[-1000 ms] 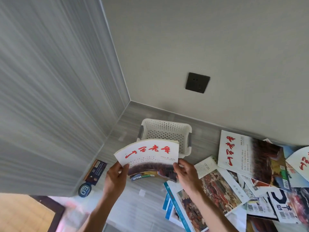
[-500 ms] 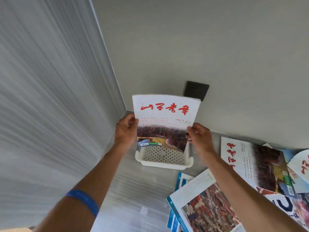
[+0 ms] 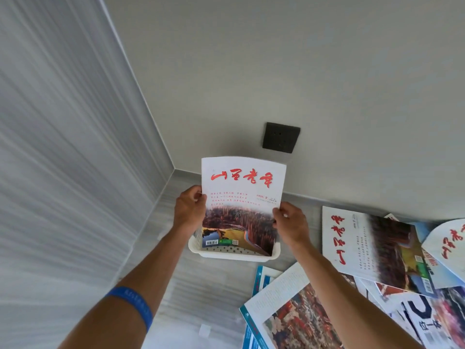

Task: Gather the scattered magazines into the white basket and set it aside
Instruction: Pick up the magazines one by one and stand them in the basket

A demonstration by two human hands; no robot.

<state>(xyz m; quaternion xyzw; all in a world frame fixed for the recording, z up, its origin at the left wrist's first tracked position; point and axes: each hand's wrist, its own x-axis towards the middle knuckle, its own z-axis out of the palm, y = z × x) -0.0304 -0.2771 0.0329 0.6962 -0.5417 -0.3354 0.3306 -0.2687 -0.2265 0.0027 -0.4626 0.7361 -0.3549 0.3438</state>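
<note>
A magazine [image 3: 241,197] with a white cover, red brush lettering and a landscape photo stands upright, its lower edge inside the white perforated basket [image 3: 234,255] near the corner of the grey surface. My left hand [image 3: 189,210] grips its left edge and my right hand [image 3: 289,224] grips its right edge. More magazines lie scattered to the right: one with the same red lettering [image 3: 372,250], another curled one [image 3: 450,245] at the far right, and one with a painted cover [image 3: 297,316] near the front.
A grey striped wall runs along the left and a plain wall rises behind the basket, with a dark wall socket [image 3: 281,137] on it. A blue wristband [image 3: 133,304] is on my left forearm. A black-and-white magazine [image 3: 422,316] lies bottom right.
Both hands carried the magazine from near me out to the basket, turned it upright and lowered its bottom edge into the basket.
</note>
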